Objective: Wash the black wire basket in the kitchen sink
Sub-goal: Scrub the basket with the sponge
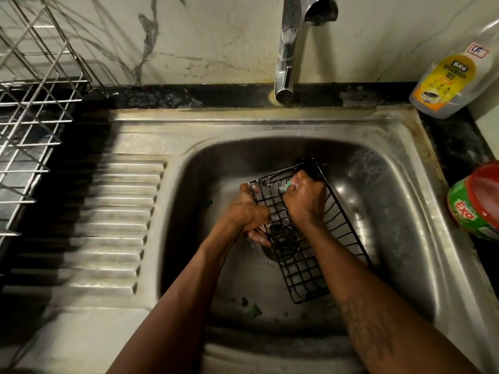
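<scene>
Scrubbing rectangular black wire basket (302,238) in steel sink (391,184). Left hand (249,209) clenching its rim; right hand (305,198) closed on green scouring pad (289,187). Next, probably: rinsing.

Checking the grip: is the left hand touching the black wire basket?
Touching. The head view shows the left hand wrapped around the black wire basket at its left rim.

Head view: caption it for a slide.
Left hand steadies black wire basket in sink; right hand scrubs it.
</scene>
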The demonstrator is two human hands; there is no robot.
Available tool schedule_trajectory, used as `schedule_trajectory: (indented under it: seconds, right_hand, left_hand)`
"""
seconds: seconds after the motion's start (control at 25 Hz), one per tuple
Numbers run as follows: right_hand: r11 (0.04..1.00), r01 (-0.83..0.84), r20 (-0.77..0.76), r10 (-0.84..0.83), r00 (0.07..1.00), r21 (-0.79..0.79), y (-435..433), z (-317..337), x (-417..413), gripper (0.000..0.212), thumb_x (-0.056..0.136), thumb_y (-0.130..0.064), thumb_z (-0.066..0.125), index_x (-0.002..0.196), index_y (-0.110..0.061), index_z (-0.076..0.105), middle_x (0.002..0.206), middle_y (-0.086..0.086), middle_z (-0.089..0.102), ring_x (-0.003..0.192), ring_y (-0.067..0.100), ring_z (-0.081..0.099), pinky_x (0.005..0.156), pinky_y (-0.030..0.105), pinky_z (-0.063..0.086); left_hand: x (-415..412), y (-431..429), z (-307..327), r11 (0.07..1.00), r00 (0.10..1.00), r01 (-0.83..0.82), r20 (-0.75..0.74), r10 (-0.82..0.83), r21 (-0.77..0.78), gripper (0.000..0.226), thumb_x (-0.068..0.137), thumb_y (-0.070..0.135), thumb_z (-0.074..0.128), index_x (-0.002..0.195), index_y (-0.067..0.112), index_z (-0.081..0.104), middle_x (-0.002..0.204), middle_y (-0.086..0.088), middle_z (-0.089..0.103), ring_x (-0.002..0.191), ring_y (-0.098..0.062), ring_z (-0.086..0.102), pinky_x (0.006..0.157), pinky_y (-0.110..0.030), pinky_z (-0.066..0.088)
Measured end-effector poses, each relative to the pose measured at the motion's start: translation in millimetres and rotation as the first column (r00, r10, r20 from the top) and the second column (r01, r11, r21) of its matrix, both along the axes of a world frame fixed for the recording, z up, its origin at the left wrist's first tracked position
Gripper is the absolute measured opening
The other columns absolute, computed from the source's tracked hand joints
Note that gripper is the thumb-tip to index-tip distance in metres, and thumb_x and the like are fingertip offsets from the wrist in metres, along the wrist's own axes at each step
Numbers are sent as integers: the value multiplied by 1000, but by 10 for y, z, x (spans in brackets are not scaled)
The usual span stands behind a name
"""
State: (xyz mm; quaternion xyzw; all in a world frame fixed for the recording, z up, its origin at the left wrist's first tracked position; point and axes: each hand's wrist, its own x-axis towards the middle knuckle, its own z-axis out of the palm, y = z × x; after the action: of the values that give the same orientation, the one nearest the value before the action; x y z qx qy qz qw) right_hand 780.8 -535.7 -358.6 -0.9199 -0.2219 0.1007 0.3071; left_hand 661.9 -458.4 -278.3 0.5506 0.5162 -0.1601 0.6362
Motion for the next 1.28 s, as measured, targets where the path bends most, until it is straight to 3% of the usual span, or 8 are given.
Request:
schedule_trajectory:
  seconds: [0.2, 0.32, 0.48, 0.68, 0.76, 0.88, 1.08, 1.28]
  right_hand:
    - [892, -450, -37, 451, 892, 34, 100, -5, -378, 5, 92, -13, 65, 92, -18, 65, 79, -11, 57, 70, 10, 54, 55, 19, 35]
    - [961, -276, -63, 274, 960, -24, 93, 25, -255, 6, 94, -18, 65, 93, -22, 61, 81, -4, 60, 71, 16, 58, 49, 21, 34]
    - [974, -86, 67, 102, 993, -210, 0, 75, -48, 34, 88, -15, 74, 119, -15, 61, 98, 8, 68, 83, 20, 66, 60, 27, 57]
    - [978, -191, -86, 184, 979, -88, 96, -50, -167, 30, 84, -14, 78, 113, -15, 69, 99, 4, 71, 78, 11, 60, 51, 11, 35]
    - [963, -259, -151, 245, 958, -80, 47, -52, -132, 28, 85, -12, 77, 112, -17, 71, 101, 3, 71, 78, 7, 62, 54, 10, 41]
    - [946, -319, -37, 317, 948, -58, -18, 75, -141, 23, 88, -11, 72, 111, -15, 70, 103, 5, 68, 80, 10, 63, 58, 14, 47]
    - [945, -187, 252, 119, 960, 267, 15, 213, -233, 30, 92, -4, 59, 121, -5, 64, 121, 17, 59, 96, 25, 64, 71, 27, 59]
    - [881, -339, 327, 231, 917, 330, 116, 107, -353, 30, 89, -7, 54, 110, 1, 75, 110, 17, 70, 96, 26, 70, 85, 33, 61]
  left_hand:
    - [-40, 14, -11, 998, 999, 39, 8, -40, 58, 77, 89, -10, 58, 127, 42, 17, 109, -35, 63, 76, -48, 74, 78, -53, 62]
    - [-47, 24, 8, 996, 1000, 32, -1, -32, 78, 68, 90, -8, 56, 126, 38, 22, 111, -35, 63, 76, -49, 74, 77, -56, 62]
    - [-40, 25, 15, 998, 1000, 1, 8, -2, 57, 73, 89, -14, 53, 131, 39, 25, 120, -32, 56, 64, -44, 74, 53, -51, 62]
    - [-87, 46, -1, 989, 991, 63, -124, -47, 131, 41, 95, 11, 68, 124, 7, 40, 94, -24, 67, 59, -33, 74, 63, -44, 65]
    - [-174, 179, -99, 873, 968, 221, -205, -143, 435, 37, 94, 39, 70, 107, 5, 66, 89, -18, 77, 70, -28, 76, 75, -39, 65]
    - [-223, 283, -200, 529, 984, 132, -47, -171, 839, 32, 92, 42, 71, 114, 20, 76, 105, -4, 78, 97, -20, 72, 90, -27, 55]
    - [-139, 252, -213, 468, 953, 134, 17, -304, 873, 19, 85, 13, 69, 89, 28, 80, 87, 6, 78, 84, -10, 71, 88, -32, 60]
    - [-173, 266, -192, 344, 914, 340, -221, -342, 875, 32, 80, 47, 60, 104, 33, 75, 87, 2, 74, 82, -24, 71, 70, -32, 54]
